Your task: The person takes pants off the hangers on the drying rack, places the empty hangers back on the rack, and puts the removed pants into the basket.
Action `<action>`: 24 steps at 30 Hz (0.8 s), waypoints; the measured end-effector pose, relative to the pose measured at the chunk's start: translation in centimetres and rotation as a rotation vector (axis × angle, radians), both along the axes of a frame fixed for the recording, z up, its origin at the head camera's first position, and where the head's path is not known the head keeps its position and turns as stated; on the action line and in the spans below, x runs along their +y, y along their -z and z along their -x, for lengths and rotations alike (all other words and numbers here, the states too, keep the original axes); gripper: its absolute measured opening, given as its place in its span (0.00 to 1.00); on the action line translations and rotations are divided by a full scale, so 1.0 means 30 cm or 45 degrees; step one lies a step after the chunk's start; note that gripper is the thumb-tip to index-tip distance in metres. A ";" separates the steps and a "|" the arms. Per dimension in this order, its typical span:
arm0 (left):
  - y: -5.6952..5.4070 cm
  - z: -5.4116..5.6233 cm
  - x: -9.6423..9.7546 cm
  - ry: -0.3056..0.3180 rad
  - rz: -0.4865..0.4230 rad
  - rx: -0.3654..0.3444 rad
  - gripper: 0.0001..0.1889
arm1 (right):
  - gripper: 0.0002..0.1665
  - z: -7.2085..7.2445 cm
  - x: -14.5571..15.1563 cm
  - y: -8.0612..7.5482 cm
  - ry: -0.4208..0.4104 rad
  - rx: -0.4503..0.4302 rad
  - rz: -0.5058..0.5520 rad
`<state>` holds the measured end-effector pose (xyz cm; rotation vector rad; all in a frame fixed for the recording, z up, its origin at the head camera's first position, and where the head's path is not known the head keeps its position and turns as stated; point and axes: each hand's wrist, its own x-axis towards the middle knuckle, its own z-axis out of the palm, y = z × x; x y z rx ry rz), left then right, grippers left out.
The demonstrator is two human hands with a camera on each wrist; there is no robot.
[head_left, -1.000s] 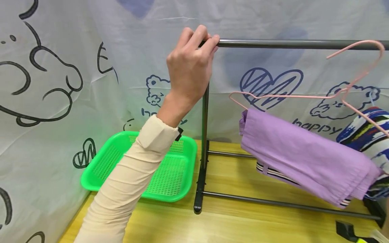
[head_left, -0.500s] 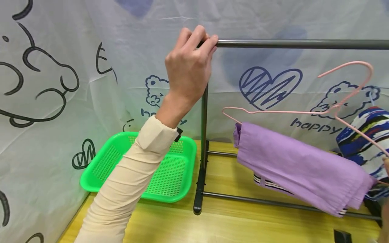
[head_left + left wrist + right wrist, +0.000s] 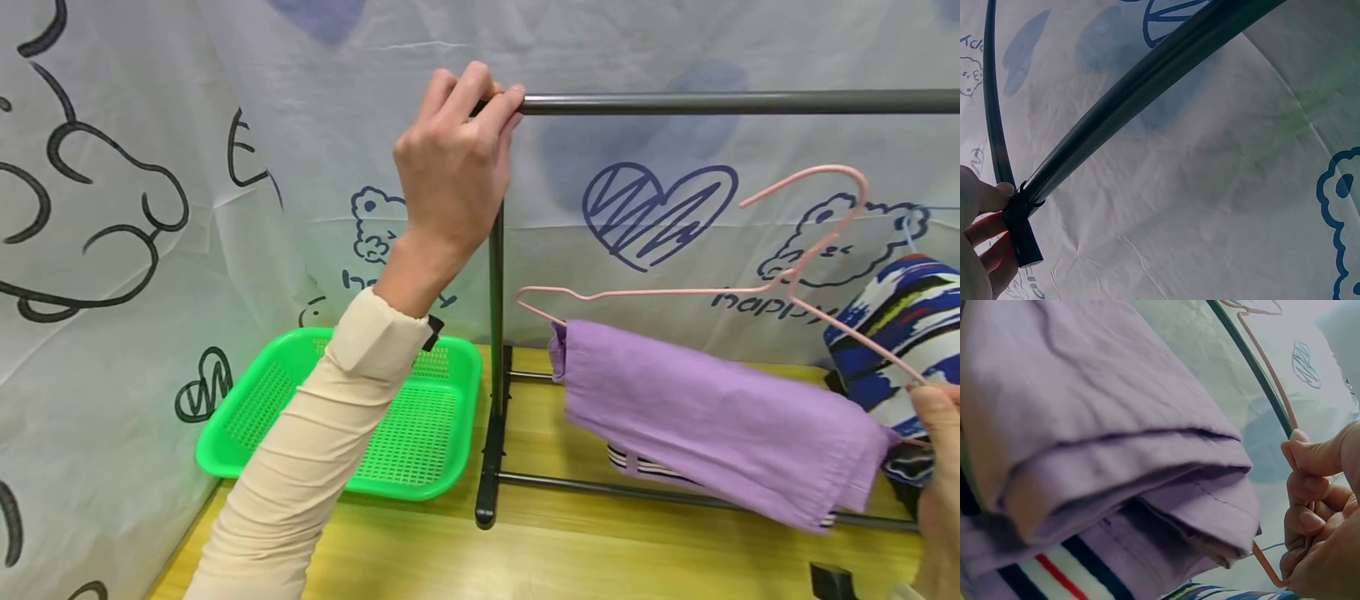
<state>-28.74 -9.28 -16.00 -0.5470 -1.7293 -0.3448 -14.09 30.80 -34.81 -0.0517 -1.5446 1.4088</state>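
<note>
One rack [image 3: 712, 102]. Left of rack: one basket [image 3: 225, 457]. Before rack: one pink hanger [image 3: 675, 292], one purple garment [image 3: 712, 417], one right hand [image 3: 947, 454]. On rack: one left hand [image 3: 453, 167]. Toward rack's right: one patterned garment [image 3: 911, 304].

L arm: long cream slv [image 3: 288, 454], smooth fabric, wrinkled along the forearm, w/ a wide plain cuff [image 3: 378, 337] at the wrist & a small blk piece [image 3: 432, 332] by its edge, details unclear. L hand [image 3: 456, 162] & R hand [image 3: 1322, 506] both bare; R fingernails [image 3: 1312, 520] short, rounded.
</note>
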 end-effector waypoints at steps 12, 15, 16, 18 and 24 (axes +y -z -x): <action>-0.002 0.020 0.003 0.021 -0.007 -0.024 0.14 | 0.01 0.010 -0.090 -0.025 -0.387 0.240 0.333; -0.003 0.016 0.006 0.024 -0.003 -0.033 0.14 | 0.02 0.009 -0.102 -0.027 -0.424 0.233 0.394; -0.003 0.016 0.007 0.025 -0.002 -0.034 0.14 | 0.02 0.007 -0.105 -0.028 -0.424 0.222 0.404; -0.002 0.016 0.008 0.026 0.000 -0.034 0.15 | 0.03 0.006 -0.110 -0.032 -0.437 0.219 0.420; 0.000 0.018 0.007 0.022 -0.004 -0.025 0.15 | 0.05 0.005 -0.130 -0.040 -0.378 0.157 0.289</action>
